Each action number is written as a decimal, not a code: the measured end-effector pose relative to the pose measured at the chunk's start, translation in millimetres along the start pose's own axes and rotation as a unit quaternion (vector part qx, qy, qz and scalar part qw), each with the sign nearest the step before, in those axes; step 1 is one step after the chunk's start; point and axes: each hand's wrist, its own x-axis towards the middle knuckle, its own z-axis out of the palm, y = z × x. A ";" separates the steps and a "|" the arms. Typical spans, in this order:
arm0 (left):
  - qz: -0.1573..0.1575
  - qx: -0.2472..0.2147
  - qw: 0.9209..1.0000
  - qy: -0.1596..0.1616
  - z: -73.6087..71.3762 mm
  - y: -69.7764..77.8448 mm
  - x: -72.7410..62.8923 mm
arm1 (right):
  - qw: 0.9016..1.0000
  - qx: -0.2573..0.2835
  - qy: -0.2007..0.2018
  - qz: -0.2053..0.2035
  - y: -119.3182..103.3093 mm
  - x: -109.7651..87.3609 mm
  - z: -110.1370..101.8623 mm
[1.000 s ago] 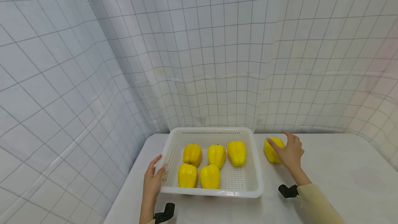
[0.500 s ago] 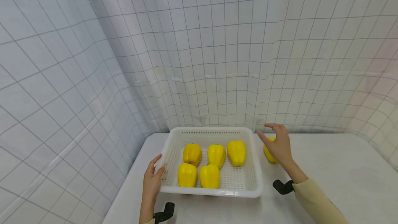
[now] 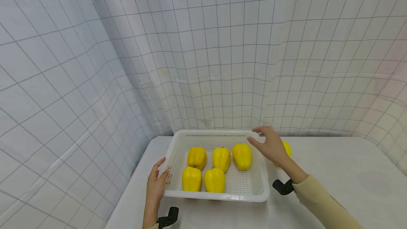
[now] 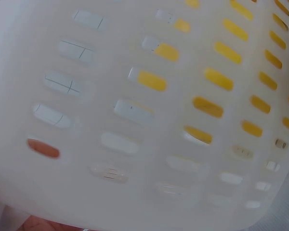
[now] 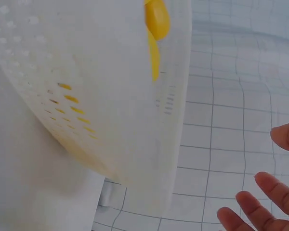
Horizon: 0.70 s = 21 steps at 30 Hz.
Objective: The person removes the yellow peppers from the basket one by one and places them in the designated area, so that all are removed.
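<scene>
A white perforated plastic basket holds several yellow bell peppers. At its left side my left hand grips the edge, thumb and fingers at the rim. Close up in the left wrist view, the slotted basket wall fills the frame, with yellow showing through the slots. My right hand hovers by the basket's far right corner, thumb and fingers spread, holding nothing. The right wrist view has its fingertips apart from the basket. Partly hidden behind that wrist, another yellow bell pepper lies outside the basket.
The basket stands on a white table. Gridded white curtains hang behind the table and along its left. Each wrist wears a black camera mount, such as the right mount.
My right hand has moved left from over the pepper outside the basket to the basket's far right corner. That pepper stays on the table. The left hand and basket hold still.
</scene>
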 end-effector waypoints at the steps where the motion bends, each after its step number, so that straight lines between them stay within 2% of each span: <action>1: 0.000 0.001 1.000 0.000 -0.2 0.2 0.1 | 1.000 -0.001 -0.014 0.005 -2.0 0.7 0.3; 8: 0.003 0.000 1.000 -0.002 -1.1 1.0 0.9 | 0.995 -0.001 -0.095 0.036 -12.9 9.0 4.6; 15: 0.003 -0.003 1.000 -0.006 -1.1 0.5 1.0 | 0.988 -0.012 -0.150 0.030 -16.9 18.4 13.9; 21: 0.005 -0.007 1.000 -0.005 -0.8 -0.4 0.2 | 0.977 -0.036 -0.208 0.039 -17.8 25.7 21.8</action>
